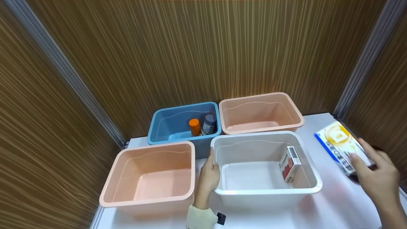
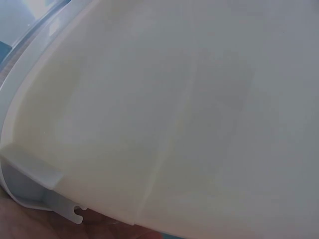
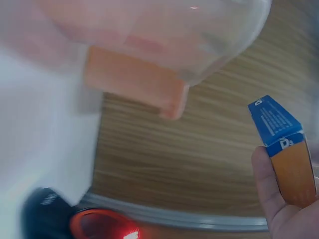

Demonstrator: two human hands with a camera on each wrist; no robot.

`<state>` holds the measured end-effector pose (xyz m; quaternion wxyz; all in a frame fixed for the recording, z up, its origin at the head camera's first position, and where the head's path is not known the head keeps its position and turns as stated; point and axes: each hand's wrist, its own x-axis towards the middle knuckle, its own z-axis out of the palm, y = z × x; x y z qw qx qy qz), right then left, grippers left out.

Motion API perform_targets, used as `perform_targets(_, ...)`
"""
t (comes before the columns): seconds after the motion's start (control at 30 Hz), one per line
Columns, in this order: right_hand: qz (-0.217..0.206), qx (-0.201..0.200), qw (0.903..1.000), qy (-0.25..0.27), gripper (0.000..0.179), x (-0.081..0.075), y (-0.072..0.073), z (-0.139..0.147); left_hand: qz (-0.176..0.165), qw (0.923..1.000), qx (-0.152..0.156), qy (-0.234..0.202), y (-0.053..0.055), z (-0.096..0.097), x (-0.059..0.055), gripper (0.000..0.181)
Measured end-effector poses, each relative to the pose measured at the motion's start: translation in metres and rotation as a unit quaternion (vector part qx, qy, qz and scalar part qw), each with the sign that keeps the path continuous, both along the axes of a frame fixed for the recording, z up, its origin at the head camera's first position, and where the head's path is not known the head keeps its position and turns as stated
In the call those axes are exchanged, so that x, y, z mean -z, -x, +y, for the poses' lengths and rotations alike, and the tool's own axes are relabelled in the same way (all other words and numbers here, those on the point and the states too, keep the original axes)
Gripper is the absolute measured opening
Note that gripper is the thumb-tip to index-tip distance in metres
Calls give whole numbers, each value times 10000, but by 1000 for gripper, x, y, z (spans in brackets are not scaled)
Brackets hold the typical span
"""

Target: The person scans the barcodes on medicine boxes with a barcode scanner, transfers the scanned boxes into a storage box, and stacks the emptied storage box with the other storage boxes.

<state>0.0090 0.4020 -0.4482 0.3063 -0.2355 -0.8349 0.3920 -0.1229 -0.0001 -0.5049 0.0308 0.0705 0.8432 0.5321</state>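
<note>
My left hand grips the left rim of the white bin; in the left wrist view the bin's pale wall fills most of the picture, with part of the hand under its rim. Inside that bin, a small white and red box stands against the right wall. Off to the right, my right hand holds a white, yellow and blue medicine box between thumb and fingers, tilted above the table. The right wrist view shows the box's blue end and orange side.
A blue bin at the back holds an orange-capped bottle and a grey bottle. Pink bins stand at back right and front left. A dark object with a red-lit ring lies near the table edge. Wood-grain panels enclose the table.
</note>
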Motion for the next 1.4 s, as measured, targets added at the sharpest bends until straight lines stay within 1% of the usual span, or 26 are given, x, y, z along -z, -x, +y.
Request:
perform_targets(0.1, -19, 91, 9970, 763, 54, 16, -9, 9, 11, 10000, -30, -46, -1, -1, -1, 60)
perform_targets(0.13, 27, 72, 9941, 1082, 54, 21, -12, 12, 12, 10000, -39, -59, -1, -1, -1, 60)
perform_targets(0.17, 105, -3, 9886, 1505, 55, 26, -16, 15, 15, 10000, -46, -66, -2, -1, -1, 60)
perform_targets(0.23, 482, -204, 9679, 2458, 55, 38, -22, 21, 19, 10000, -62, -61, -2, -2, -2, 59)
perform_targets(0.3, 840, -376, 9405, 3270, 55, 48, -28, 25, 3, 10000, -70, -68, -2, -2, -3, 60)
perform_targets(0.37, 997, -446, 9177, 3820, 54, 59, -32, 27, -13, 9999, -75, -81, -2, -2, -3, 59)
perform_targets(0.4, 970, -414, 9126, 3951, 54, 63, -33, 27, -13, 9999, -80, -87, -2, -2, -3, 59)
perform_targets(0.43, 820, -316, 9118, 4011, 54, 67, -34, 27, -15, 9999, -83, -97, -2, -2, -3, 59)
perform_targets(0.47, 719, -224, 9071, 4140, 54, 71, -35, 28, -16, 9999, -82, -109, -2, -2, -2, 59)
perform_targets(0.53, 275, 67, 9044, 4257, 56, 78, -35, 28, -5, 9999, -91, -112, -2, -1, -2, 59)
perform_targets(0.67, -580, 555, 8902, 4484, 65, 90, -33, 29, 13, 9999, -127, -105, -2, 1, 0, 60)
perform_targets(0.73, -993, 643, 8891, 4421, 71, 95, -32, 29, 30, 9998, -144, -122, -2, 2, 0, 60)
perform_targets(0.77, -1128, 690, 8883, 4398, 72, 98, -30, 29, 58, 9998, -147, -138, -2, 2, 0, 60)
perform_targets(0.83, -1342, 718, 8907, 4283, 74, 101, -28, 28, 120, 9997, -134, -173, -3, 3, 0, 60)
perform_targets(0.87, -1370, 733, 8901, 4284, 74, 101, -27, 28, 157, 9996, -117, -191, -3, 3, 0, 60)
perform_targets(0.9, -1378, 726, 8915, 4254, 74, 102, -26, 28, 189, 9996, -95, -199, -3, 3, 0, 60)
perform_targets(0.97, -1306, 743, 8917, 4269, 73, 100, -24, 27, 237, 9995, -57, -197, -2, 3, 0, 59)
perform_targets(1.07, -1217, 636, 8976, 4189, 71, 94, -21, 25, 211, 9996, -39, -172, -2, 3, 0, 59)
perform_targets(1.17, -805, 389, 9069, 4119, 68, 86, -19, 24, 161, 9997, -56, -145, -1, 4, 1, 60)
perform_targets(1.27, -154, 50, 9091, 4163, 65, 75, -17, 25, 144, 9998, -75, -100, -1, 4, 1, 60)
perform_targets(1.4, 515, -327, 9122, 4052, 61, 51, -4, 23, 132, 9999, -93, -27, -2, 4, 2, 60)
